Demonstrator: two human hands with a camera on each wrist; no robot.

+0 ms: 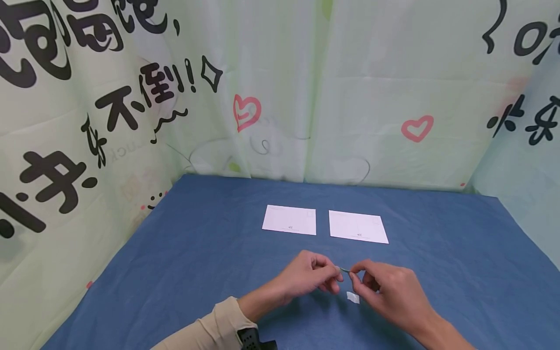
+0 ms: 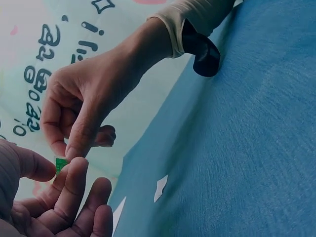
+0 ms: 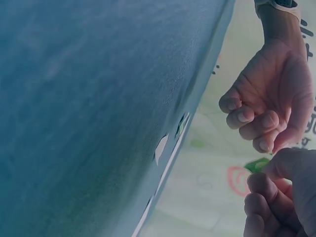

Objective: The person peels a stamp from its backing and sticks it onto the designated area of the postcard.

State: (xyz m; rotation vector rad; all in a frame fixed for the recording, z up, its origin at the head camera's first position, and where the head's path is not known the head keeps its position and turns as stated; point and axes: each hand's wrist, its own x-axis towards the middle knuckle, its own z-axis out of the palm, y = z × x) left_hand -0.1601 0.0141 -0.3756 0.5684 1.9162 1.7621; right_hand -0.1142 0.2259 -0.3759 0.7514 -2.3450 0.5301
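Observation:
In the head view a small thin green piece [image 1: 344, 270] is held edge-on between my two hands, above the blue cloth. My left hand [image 1: 312, 274] pinches one end between thumb and fingertip. At the other end, my right hand [image 1: 387, 289] grips it with thumb and forefinger. Seen from the left wrist, the green piece [image 2: 60, 164] looks flat and small, partly covered by fingertips. From the right wrist, the same green piece [image 3: 256, 165] shows a lighter green patch. Below the hands, a small white scrap of paper [image 1: 353, 297] lies on the cloth.
Two white cards [image 1: 288, 220] lie side by side beyond the hands, the right card [image 1: 358, 226] slightly tilted. Blue cloth [image 1: 210, 233] covers the table. Printed light-green curtains [image 1: 280, 97] stand around its back and sides.

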